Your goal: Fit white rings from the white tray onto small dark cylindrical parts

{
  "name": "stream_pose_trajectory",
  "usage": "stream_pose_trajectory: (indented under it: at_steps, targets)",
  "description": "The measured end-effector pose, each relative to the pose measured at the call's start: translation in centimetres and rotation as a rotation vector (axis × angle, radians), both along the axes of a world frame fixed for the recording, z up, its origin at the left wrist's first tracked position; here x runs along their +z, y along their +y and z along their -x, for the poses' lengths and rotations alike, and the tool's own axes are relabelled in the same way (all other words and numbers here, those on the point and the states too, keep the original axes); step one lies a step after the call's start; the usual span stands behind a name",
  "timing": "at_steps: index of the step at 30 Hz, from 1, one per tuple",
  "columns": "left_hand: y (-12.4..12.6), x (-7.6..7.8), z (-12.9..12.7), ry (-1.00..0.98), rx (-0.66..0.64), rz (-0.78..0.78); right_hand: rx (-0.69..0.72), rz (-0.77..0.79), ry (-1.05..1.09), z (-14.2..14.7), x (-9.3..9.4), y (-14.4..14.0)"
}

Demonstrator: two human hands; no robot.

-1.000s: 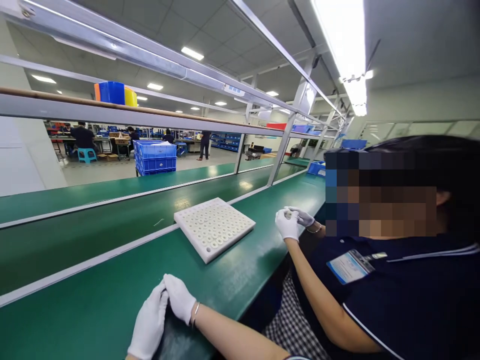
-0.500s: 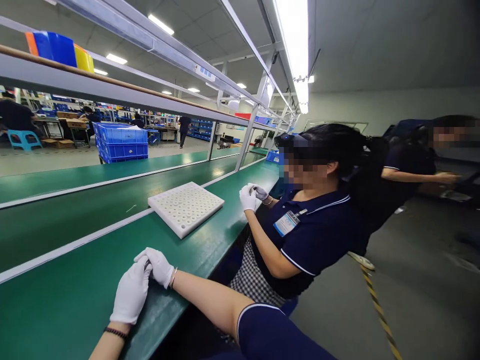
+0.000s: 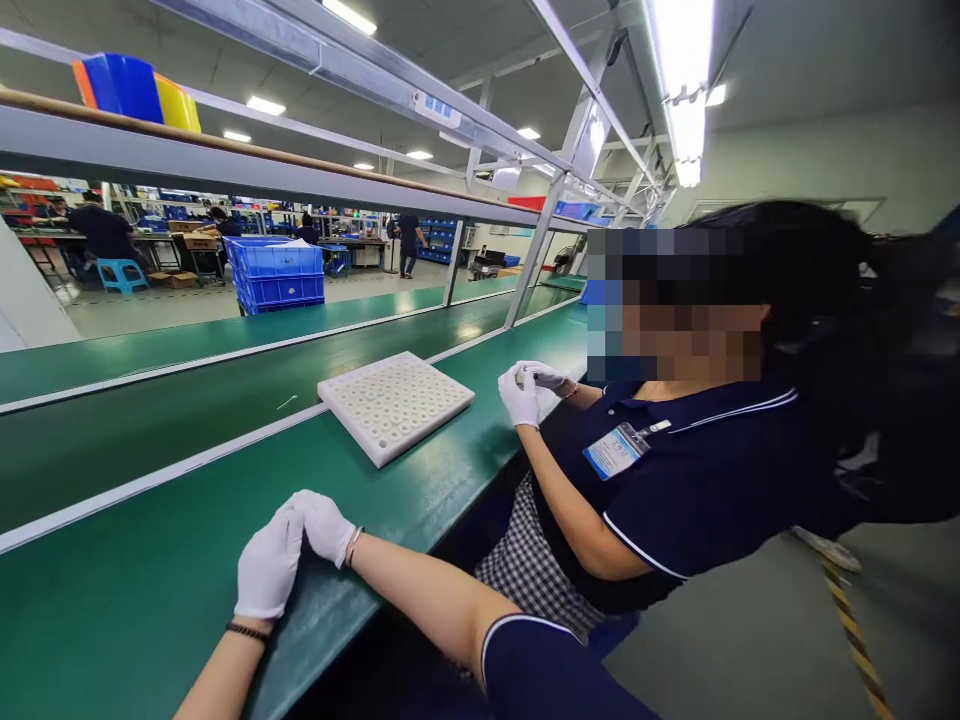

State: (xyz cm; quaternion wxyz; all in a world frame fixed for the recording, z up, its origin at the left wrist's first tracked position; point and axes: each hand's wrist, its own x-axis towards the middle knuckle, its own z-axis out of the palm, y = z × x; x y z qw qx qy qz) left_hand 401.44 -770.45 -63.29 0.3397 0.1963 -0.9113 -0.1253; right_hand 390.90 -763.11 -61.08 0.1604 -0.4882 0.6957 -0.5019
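My left hand [image 3: 268, 568], in a white glove, is closed above the green bench [image 3: 187, 610] near its front edge. Against it rests my right hand [image 3: 325, 527], also gloved in white, with its fingers curled in. The fingertips of both meet, and whatever lies between them is hidden. Beyond my hands, a thick white tray [image 3: 420, 440] with rows of round holes lies flat on the bench; neither hand touches it.
Close on my right sits a co-worker [image 3: 697, 480], whose white-gloved hands [image 3: 529, 390] are held together beside the tray. A metal shelf frame [image 3: 536, 250] runs above the bench. Blue crates [image 3: 281, 275] stand stacked behind it.
My view has swung a little, so the tray and shelf appear farther right. The co-worker looks closer and leans farther into view. My hands stay pressed together.
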Motion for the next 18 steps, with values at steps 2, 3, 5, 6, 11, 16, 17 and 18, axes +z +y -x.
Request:
stream_pose_trajectory:
  at_steps: [2,3,5,6,11,16,17,18]
  targets:
    - [0.5,0.7,0.3,-0.033,-0.064,0.024,0.003,0.015,-0.063,0.4,-0.1,-0.4]
    - [0.5,1.0,0.4,-0.041,-0.088,0.025,0.0,0.017,-0.087,0.5,-0.2,-0.7]
    - [-0.1,1.1,0.3,-0.049,-0.076,-0.01,-0.023,0.015,-0.119,0.4,-0.2,-1.2]
    - [-0.5,1.0,0.2,-0.052,-0.044,-0.044,-0.042,0.008,-0.127,0.2,-0.2,-1.3]
    - [-1.6,-0.2,-1.7,-0.013,0.139,-0.28,-0.069,-0.163,-0.018,-1.9,1.2,0.5]
    - [1.2,1.3,-2.1,0.089,0.25,-0.379,-0.002,-0.08,-0.075,-3.0,2.5,2.9]
    - [2.0,1.9,-1.8,0.092,0.257,-0.351,0.003,-0.033,-0.177,-2.8,2.5,3.0]
    - [2.7,2.4,-1.4,0.082,0.253,-0.301,0.011,0.002,-0.303,-2.4,2.5,2.9]
